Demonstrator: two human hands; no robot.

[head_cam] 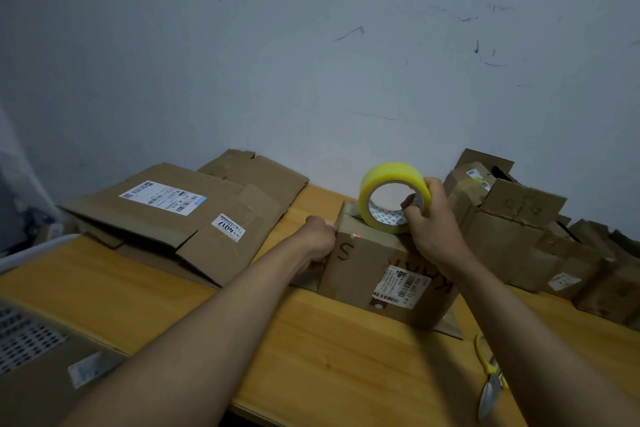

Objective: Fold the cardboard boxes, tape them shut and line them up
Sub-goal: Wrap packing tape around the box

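Right hand (434, 218) gripping yellow tape roll (393, 196) atop cardboard box (384, 274), left hand (320, 238) fingers curled pinching box's left edge, on worktop (329, 357)

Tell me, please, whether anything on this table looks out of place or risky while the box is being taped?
The scissors lie near the front edge of the table, right beside the right forearm, where a bump could knock them off. Otherwise the right hand holds the tape roll on the box.
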